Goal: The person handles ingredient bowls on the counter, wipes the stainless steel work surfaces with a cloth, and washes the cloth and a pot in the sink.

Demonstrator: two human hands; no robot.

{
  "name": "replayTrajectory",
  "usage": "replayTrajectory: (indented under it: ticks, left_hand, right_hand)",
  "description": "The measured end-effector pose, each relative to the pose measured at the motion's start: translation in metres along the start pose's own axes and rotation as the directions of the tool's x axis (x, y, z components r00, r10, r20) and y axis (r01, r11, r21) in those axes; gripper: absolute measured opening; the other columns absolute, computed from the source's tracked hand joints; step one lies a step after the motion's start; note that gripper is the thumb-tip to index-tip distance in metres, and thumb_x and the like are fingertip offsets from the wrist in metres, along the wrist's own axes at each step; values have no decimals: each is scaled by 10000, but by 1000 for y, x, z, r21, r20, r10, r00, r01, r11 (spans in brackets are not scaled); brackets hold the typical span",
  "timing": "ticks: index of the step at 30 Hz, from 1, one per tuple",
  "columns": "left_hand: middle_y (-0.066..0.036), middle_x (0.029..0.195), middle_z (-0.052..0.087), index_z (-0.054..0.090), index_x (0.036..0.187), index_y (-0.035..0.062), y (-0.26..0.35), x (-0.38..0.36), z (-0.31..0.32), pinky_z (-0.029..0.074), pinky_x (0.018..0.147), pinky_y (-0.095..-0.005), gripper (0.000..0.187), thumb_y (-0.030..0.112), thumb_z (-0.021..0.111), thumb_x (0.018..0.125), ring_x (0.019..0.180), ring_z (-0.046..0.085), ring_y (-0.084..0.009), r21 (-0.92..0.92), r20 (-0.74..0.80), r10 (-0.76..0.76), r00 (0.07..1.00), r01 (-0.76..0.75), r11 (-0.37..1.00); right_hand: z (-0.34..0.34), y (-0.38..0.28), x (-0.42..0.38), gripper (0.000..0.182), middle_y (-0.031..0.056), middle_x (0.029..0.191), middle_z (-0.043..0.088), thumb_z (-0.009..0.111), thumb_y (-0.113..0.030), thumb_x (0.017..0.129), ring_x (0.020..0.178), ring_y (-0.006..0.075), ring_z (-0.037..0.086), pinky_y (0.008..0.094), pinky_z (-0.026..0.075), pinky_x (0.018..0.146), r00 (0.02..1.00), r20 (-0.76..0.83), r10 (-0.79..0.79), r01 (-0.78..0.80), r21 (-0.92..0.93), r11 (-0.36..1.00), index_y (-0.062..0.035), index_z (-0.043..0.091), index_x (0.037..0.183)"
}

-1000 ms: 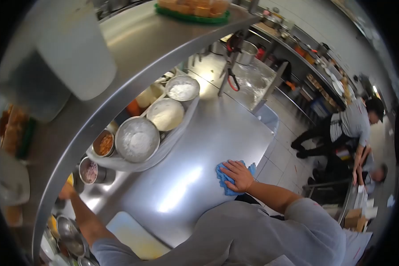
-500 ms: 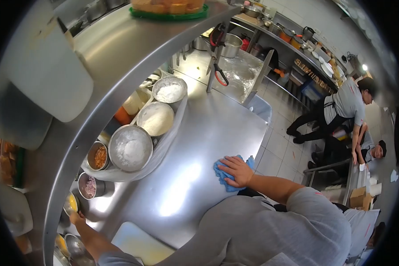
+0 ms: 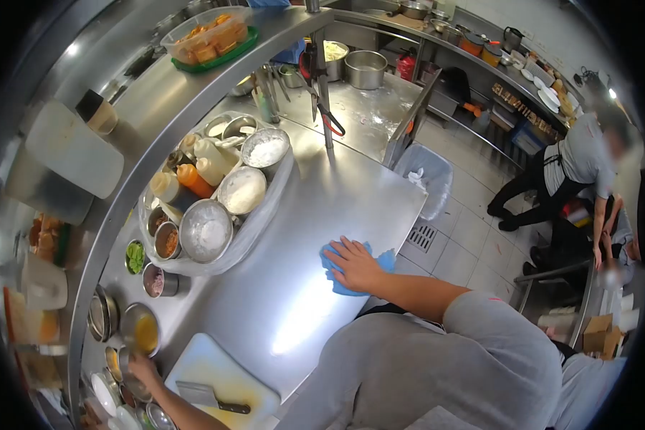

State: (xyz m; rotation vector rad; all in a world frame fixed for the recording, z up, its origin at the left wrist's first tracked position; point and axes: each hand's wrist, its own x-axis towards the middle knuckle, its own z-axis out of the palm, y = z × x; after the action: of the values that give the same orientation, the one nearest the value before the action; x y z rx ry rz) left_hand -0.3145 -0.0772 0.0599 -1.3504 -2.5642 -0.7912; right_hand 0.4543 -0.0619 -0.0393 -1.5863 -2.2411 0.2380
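My right hand [image 3: 351,264] lies with its fingers spread on a crumpled blue cloth [image 3: 380,259], pressed against the steel counter [image 3: 244,308]. At the lower left, my left hand [image 3: 145,369] is at the edge of a metal bowl [image 3: 130,378], just below a bowl of yellow liquid [image 3: 147,333]; its fingers are partly hidden and blurred. A white cutting board [image 3: 247,376] with a cleaver [image 3: 199,394] is to the right of that hand.
Bowls of white powder [image 3: 209,231] and squeeze bottles [image 3: 193,179] stand in a plastic-lined tray. Scissors [image 3: 330,122] hang from a post. A bin [image 3: 430,179] stands beyond the counter's edge. Co-workers [image 3: 577,161] are at the right.
The view has shifted, showing more of the shelf and cutting board. My left hand has moved from the yellow-liquid bowl to a metal bowl nearer me. My right hand stays on the cloth.
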Motion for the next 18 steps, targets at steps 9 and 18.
replayTrajectory:
  ticks: [9, 18]
  left_hand:
    - [-36, 677, 576, 653, 915, 17, 374, -247, 34, 382, 444, -297, 233, 245, 630, 959, 510, 508, -124, -535, 568, -39, 822, 405, 741]
    - [-39, 637, 541, 610, 814, 40, 633, -404, 123, 307, 414, -298, 246, 230, 579, 966, 450, 439, -125, -711, 655, 157, 739, 532, 460]
  right_hand:
    - [-45, 72, -37, 643, 207, 1645, 350, 636, -501, 988, 1540, 494, 232, 565, 267, 1244, 978, -195, -76, 142, 349, 926, -179, 512, 1531]
    - [-148, 344, -352, 770, 239, 1538, 490, 761, -315, 886, 1486, 412, 380, 506, 345, 1206, 782, 288, 552, -539, -131, 832, -142, 431, 1560]
